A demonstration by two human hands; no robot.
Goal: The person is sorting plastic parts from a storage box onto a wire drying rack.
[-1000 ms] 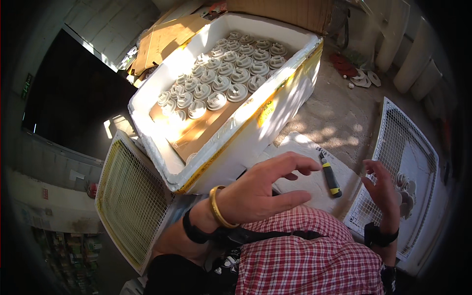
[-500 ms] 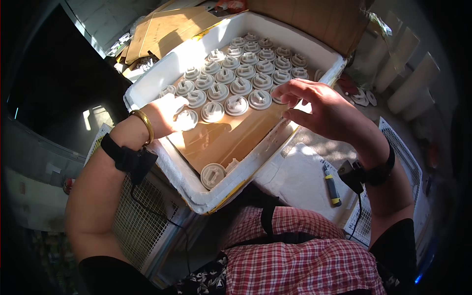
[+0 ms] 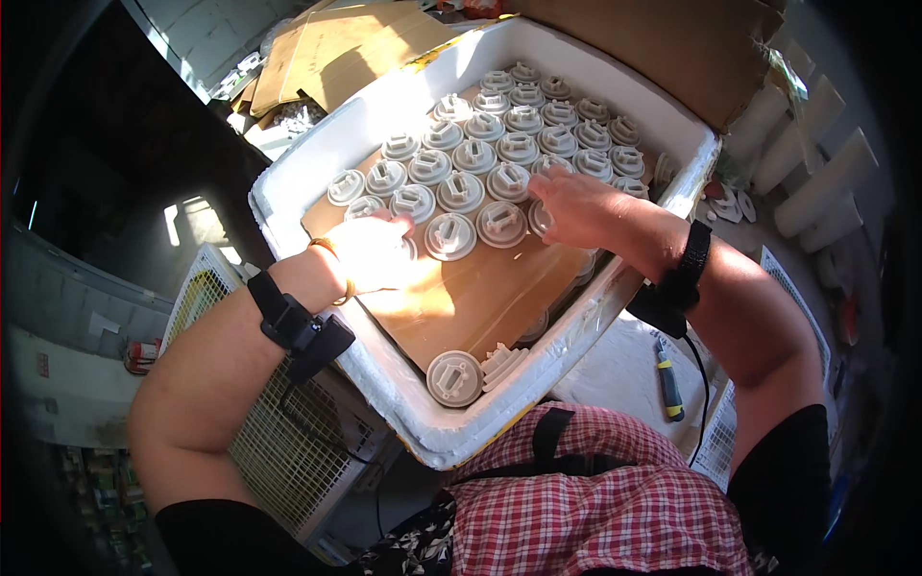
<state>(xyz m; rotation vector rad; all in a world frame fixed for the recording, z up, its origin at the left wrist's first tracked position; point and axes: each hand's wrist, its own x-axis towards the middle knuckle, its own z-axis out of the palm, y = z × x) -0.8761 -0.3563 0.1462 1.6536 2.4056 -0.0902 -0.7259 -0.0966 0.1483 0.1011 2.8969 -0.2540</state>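
Observation:
White round plastic caps [image 3: 450, 236], each with a raised bar and small clips on top, stand in rows on a cardboard sheet [image 3: 480, 298] inside a white foam box [image 3: 384, 403]. My left hand [image 3: 370, 252] is closed round a cap at the near-left end of the front row, mostly hidden under the sunlit fingers. Over at the right end of that row, the fingers of my right hand [image 3: 581, 206] curl round another cap [image 3: 540, 219]. One loose cap [image 3: 454, 378] leans in the near corner, beside a ribbed white piece [image 3: 503, 365].
A yellow-and-grey utility knife [image 3: 668, 379] lies on a white slab [image 3: 615, 370] right of the box. Flattened cardboard [image 3: 355, 43] is at the back left. White mesh racks [image 3: 279, 451] flank me, and white rolls [image 3: 826, 182] stand at the far right.
My right hand has come down from above the box's right edge onto a front-row cap. My left hand stays at the row's left end. The box appears shifted in view, toward the lower right.

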